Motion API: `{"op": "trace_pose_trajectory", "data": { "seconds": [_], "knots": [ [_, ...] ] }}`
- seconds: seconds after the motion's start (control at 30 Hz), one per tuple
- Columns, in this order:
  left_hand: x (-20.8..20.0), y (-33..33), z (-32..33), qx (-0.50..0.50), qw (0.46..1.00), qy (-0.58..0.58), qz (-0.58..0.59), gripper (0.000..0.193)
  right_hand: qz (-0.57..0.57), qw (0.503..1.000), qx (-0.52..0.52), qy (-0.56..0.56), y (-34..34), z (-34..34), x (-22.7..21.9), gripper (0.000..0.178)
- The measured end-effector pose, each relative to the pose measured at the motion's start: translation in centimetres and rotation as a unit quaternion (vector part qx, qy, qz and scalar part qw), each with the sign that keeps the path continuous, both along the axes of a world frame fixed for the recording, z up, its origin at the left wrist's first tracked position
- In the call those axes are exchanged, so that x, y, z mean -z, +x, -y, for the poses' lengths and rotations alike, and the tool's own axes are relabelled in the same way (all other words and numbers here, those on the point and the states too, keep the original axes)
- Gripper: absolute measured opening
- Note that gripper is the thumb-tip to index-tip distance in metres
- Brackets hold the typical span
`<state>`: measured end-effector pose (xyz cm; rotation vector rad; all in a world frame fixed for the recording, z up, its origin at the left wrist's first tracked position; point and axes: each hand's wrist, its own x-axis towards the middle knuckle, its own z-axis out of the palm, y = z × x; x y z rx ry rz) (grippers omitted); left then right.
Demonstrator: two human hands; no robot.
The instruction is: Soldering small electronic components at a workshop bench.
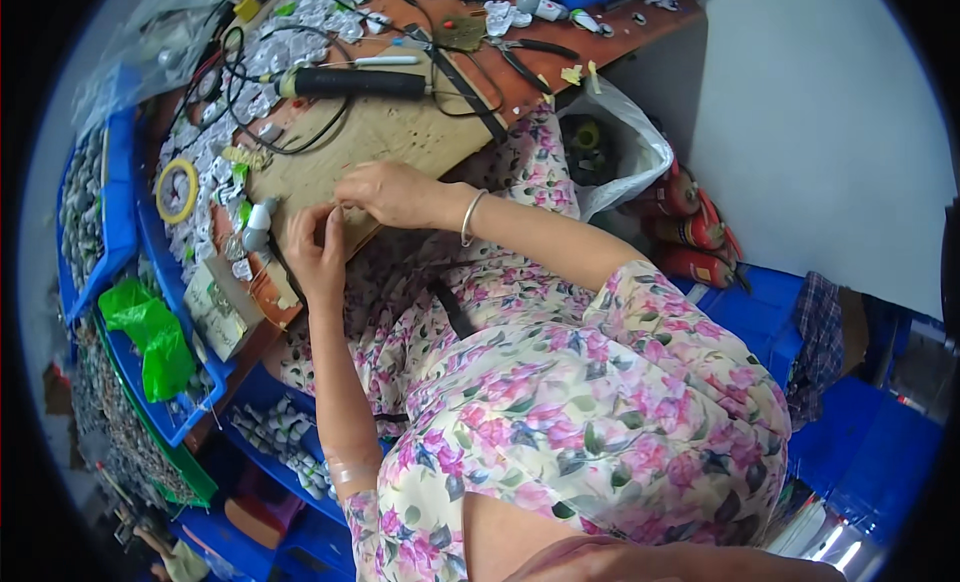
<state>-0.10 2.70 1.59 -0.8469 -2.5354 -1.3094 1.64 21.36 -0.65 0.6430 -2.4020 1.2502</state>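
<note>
My left hand [316, 247] and my right hand [385, 195] meet over the near edge of a worn wooden board [330, 162]. Both have their fingers pinched together, with the fingertips almost touching. Whatever lies between them is too small to make out. Just left of my left hand, a small white and grey bulb-shaped part [258, 225] rests on the board's edge. A black-handled tool with a cord [360, 84], much like a soldering iron, lies across the far part of the board.
Pliers [535, 57] lie on the red-brown table [640, 32]. A yellow tape roll [177, 191] sits among crumpled white pieces. Blue bins [122, 182] of small parts stand at left, one with a green bag [148, 337]. Fire extinguishers [690, 232] and a plastic bag [625, 172] are at right.
</note>
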Motion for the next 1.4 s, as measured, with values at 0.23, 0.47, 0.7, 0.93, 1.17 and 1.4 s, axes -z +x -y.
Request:
{"op": "trace_pose_trajectory", "data": {
  "seconds": [0.23, 0.47, 0.7, 0.93, 1.17, 1.4],
  "knots": [
    [0.4, -0.3, 0.2, -0.018, 1.000, 0.009, 0.010, 0.010, -0.064, 0.992, 0.108, 0.004, 3.4, -4.6, -1.9, 0.012],
    [0.9, -1.0, 1.4, -0.019, 1.000, -0.019, -0.006, 0.014, -0.083, 0.897, 0.434, -0.029, 10.3, -17.6, -0.9, 0.006],
    [1.3, -1.0, 0.7, -0.028, 0.999, -0.029, 0.007, 0.014, -0.100, 0.835, 0.525, 0.131, 12.2, -22.5, 2.8, 0.040],
    [1.2, -0.6, 1.1, -0.034, 0.999, -0.032, 0.005, 0.015, -0.107, 0.830, 0.521, 0.170, 11.3, -21.8, 3.4, 0.044],
    [1.1, -0.6, 1.2, -0.041, 0.999, -0.027, -0.002, 0.014, -0.119, 0.831, 0.518, 0.166, 10.2, -22.1, 2.3, 0.014],
    [1.0, -0.7, 1.3, -0.042, 0.999, -0.029, 0.005, 0.014, -0.046, 0.866, 0.487, -0.102, 9.6, -22.6, 3.2, 0.008]
  ]
}}
